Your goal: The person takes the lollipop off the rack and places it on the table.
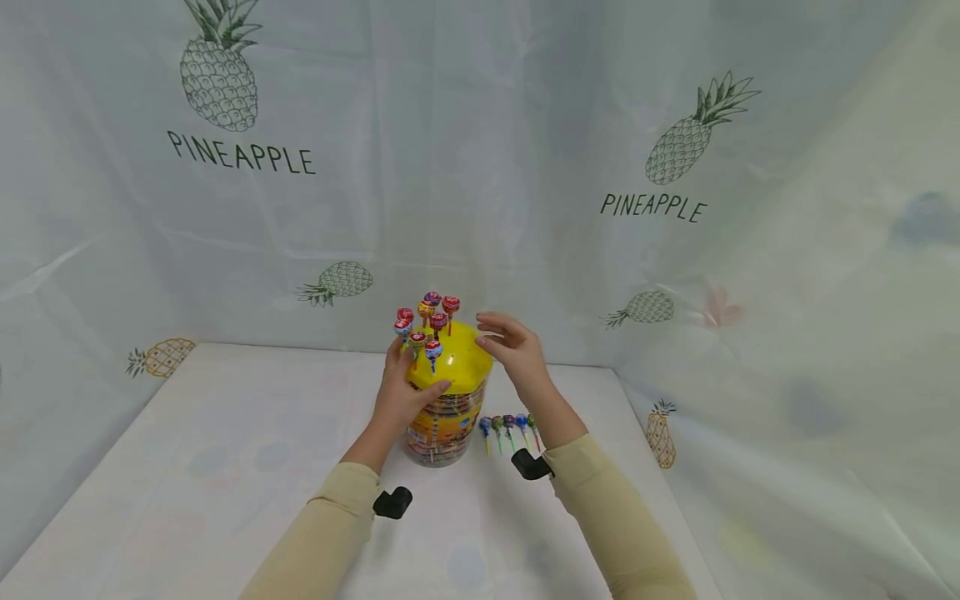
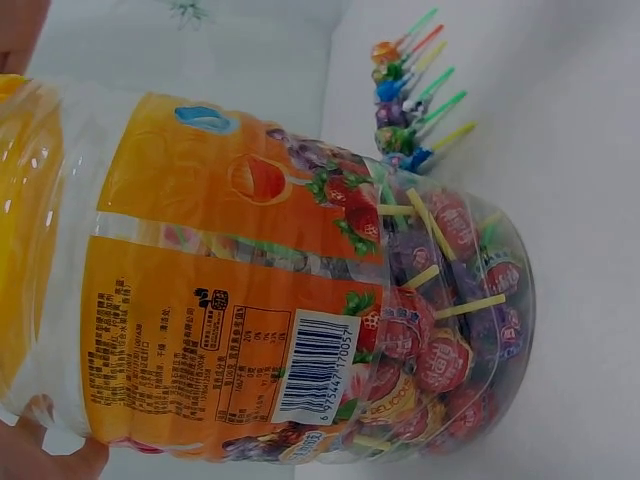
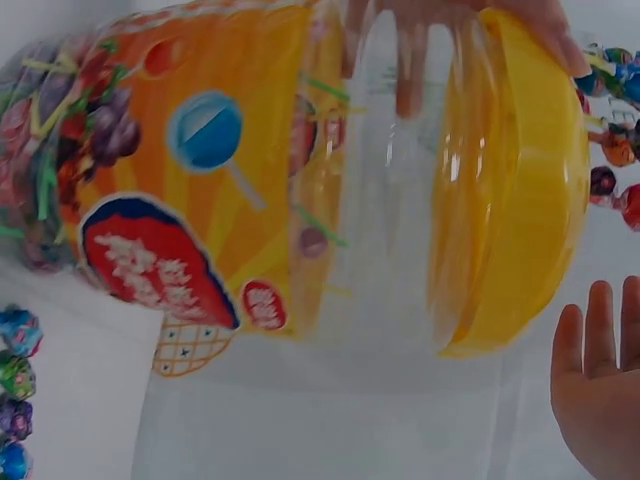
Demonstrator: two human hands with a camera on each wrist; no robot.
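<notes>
A clear plastic candy jar (image 1: 442, 429) full of lollipops stands upright on the table, with an orange printed label (image 2: 230, 270) around its side. Its yellow lid (image 1: 461, 358) carries several wrapped lollipops (image 1: 438, 322) that stand up by their sticks, mostly on the left half. My left hand (image 1: 397, 392) grips the jar near the top, thumb at the front of the lid and fingers around the far side. Beside the lid's right edge hovers my right hand (image 1: 517, 346), fingers extended and loosely bent, holding nothing; the right wrist view shows its fingers (image 3: 600, 330) apart from the lid.
A row of several loose lollipops (image 1: 510, 422) lies on the white table (image 1: 285, 467), right of the jar and beneath my right forearm. Behind the table hangs a pale curtain (image 1: 480, 167) printed with pineapples. Dark wrist-worn pieces (image 1: 393, 502) sit at both cuffs.
</notes>
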